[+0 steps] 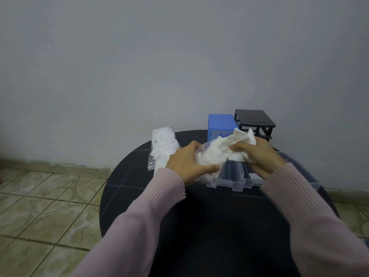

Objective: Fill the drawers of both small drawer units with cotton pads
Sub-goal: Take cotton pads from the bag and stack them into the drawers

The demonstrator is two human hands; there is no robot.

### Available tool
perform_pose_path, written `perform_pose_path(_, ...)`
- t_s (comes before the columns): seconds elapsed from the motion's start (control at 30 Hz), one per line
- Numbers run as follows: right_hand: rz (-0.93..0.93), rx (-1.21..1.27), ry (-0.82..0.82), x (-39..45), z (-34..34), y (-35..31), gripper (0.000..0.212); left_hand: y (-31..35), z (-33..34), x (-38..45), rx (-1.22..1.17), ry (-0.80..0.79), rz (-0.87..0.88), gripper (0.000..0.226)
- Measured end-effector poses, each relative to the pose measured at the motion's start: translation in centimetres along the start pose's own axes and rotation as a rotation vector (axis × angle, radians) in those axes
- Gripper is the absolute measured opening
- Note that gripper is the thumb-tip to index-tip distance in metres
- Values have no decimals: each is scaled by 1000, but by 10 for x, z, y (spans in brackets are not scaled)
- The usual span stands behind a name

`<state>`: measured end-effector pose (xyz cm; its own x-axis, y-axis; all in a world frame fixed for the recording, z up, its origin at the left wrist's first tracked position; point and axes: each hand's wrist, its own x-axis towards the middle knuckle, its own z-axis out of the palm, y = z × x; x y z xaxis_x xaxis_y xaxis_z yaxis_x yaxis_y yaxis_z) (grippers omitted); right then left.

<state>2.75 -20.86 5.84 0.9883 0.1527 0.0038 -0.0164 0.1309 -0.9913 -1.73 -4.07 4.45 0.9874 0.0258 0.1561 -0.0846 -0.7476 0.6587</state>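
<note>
My left hand grips a clear plastic bag of white cotton pads over the round black table. My right hand clutches a bunch of cotton pads at the bag's mouth. Below the hands lie clear plastic drawers, pulled out and side by side. A blue drawer unit and a black drawer frame stand at the table's far edge by the wall.
A second bag of cotton pads lies at the table's far left edge. A grey wall rises right behind the units. Tiled floor spreads to the left of the table.
</note>
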Motion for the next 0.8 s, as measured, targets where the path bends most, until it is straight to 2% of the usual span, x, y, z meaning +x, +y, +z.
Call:
perform_pose_path(0.13, 34, -20, -60, -3, 4, 3, 28, 4, 3, -2, -47, 3, -7, 67)
perform_pose_path(0.23, 18, -66, -33, -5, 5, 3, 25, 3, 4, 0, -23, 11, 13, 50)
perform_pose_path(0.37, 7, 25, 70, 1, -4, -1, 27, 0, 3, 3, -3, -4, 28, 30)
perform_pose_path(0.53, 49, 78, 105, 5, -10, -3, 18, -1, 6, 4, 107, 29, 16, 34)
perform_pose_path(0.8, 57, 170, 73, 2, -13, -5, 19, -1, 15, -1, 219, 116, -101, 34)
